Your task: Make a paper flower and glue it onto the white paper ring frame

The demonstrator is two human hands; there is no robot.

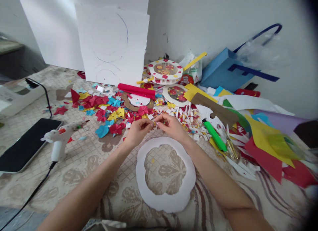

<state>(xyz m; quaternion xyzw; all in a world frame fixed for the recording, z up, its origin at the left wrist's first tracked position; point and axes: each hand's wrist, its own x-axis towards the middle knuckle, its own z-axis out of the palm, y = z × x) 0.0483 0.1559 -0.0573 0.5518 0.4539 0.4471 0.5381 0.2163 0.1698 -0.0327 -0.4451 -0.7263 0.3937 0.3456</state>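
In the head view, the left hand (142, 129) and the right hand (169, 125) are held close together, with fingers curled toward the thumbs; whether something tiny is pinched there cannot be told. The white ring (166, 202), with flower-shaped opening, is laid on the patterned cloth (116, 201) between the forearms. Beyond the hands, paper flowers (100, 114) are scattered.

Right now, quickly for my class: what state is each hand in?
Left hand: closed in a pinch; whether it holds anything cannot be told.
Right hand: closed in a pinch beside the left; anything held cannot be made out.
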